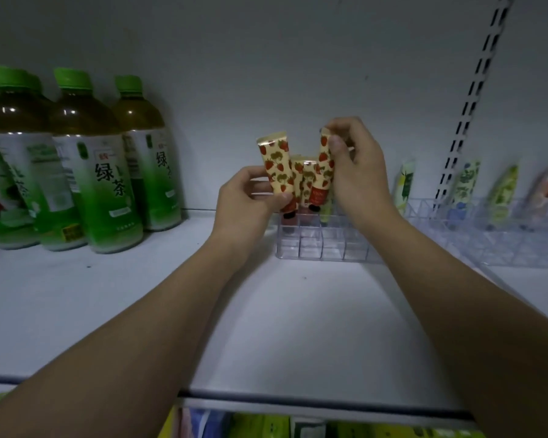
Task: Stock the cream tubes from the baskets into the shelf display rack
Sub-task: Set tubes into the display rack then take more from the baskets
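Note:
My left hand (250, 197) grips a cream tube with a strawberry print (274, 162), cap down, tilted left, just above the clear display rack (323, 245). My right hand (358, 165) pinches the top end of another strawberry tube (326, 159). Between them two more strawberry tubes (304, 181) stand in the rack's back slots. A yellow-green tube (405, 181) stands further right in the rack, partly behind my right wrist.
Green tea bottles (102, 172) crowd the shelf's left side. A second clear rack (503, 245) with several blurred tubes stands at the right. The white shelf (282, 327) lies in front of the racks. Coloured packs (266, 425) show on the shelf below.

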The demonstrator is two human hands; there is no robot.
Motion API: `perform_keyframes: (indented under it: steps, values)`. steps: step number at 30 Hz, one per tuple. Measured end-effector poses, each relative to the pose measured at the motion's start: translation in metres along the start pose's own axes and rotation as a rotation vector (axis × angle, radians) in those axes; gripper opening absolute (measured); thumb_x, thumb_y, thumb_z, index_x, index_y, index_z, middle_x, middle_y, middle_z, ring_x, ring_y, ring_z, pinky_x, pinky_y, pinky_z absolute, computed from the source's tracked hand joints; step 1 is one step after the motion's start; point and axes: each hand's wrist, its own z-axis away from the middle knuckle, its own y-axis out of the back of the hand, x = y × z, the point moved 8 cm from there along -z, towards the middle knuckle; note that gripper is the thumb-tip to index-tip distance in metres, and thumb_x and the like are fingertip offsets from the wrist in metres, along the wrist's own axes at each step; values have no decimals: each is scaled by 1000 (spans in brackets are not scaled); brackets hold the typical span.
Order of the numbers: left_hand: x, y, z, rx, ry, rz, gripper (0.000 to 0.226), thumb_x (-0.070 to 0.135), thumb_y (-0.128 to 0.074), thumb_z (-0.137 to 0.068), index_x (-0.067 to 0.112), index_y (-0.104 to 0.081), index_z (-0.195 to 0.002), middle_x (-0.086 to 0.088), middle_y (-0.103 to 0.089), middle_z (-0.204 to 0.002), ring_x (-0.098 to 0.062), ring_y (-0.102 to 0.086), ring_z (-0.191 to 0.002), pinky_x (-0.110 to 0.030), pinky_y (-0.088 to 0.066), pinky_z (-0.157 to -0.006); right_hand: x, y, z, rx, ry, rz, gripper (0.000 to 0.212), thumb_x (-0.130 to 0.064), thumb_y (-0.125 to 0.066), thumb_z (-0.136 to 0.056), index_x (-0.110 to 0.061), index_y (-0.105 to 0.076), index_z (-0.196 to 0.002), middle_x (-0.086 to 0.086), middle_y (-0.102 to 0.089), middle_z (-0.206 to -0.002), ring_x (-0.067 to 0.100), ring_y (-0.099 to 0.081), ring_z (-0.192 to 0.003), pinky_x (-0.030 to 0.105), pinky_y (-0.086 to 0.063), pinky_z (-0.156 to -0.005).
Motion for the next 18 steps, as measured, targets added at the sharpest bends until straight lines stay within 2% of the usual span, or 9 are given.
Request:
perform_keyframes:
  steps: [3, 8, 12, 15, 18]
  values:
    - [-4, -2, -1, -23, 8, -29, 34, 8, -73, -82, 21, -59, -110, 4, -67, -102, -7, -66, -91, -19, -57, -74, -3, -9, 3, -59, 30, 17, 19, -16, -42, -102, -22, -58, -110, -11, -59, -108, 0, -52, -97, 8, -40, -77]
    - [-9, -5, -4, -54, 42, -43, 35, 5, -74, -81, 20, -61, -109, 1, -69, -98, -9, -68, -89, -22, -57, -76, 5, -22, 4, -162, -16, 24, 18, -18, -42, -102, -25, -58, -108, -9, -61, -110, 9, -57, -102, 30, -54, -81]
    - [-12, -3, -5, -59, 111, -4, 37, 4, -74, -80, 17, -61, -113, 3, -71, -93, -4, -69, -79, -14, -52, -62, 10, -24, 8, -236, -56, 50, 19, -19, -44, -102, -26, -60, -109, -15, -59, -104, 11, -58, -104, 41, -57, -84]
    - [-12, -4, -5, -67, 119, -37, 38, 3, -75, -79, 17, -61, -111, 3, -70, -92, -3, -67, -78, -10, -50, -56, 10, -20, 8, -229, -73, 45, 18, -19, -44, -102, -26, -58, -111, -13, -59, -104, 11, -58, -103, 40, -58, -81]
    - [-12, -7, -4, -89, 131, -54, 37, 1, -75, -78, 18, -61, -107, 2, -70, -92, -6, -67, -81, -14, -53, -62, 13, -19, 10, -236, -119, 52, 15, -21, -46, -101, -26, -54, -113, -11, -57, -102, 12, -59, -101, 35, -60, -77]
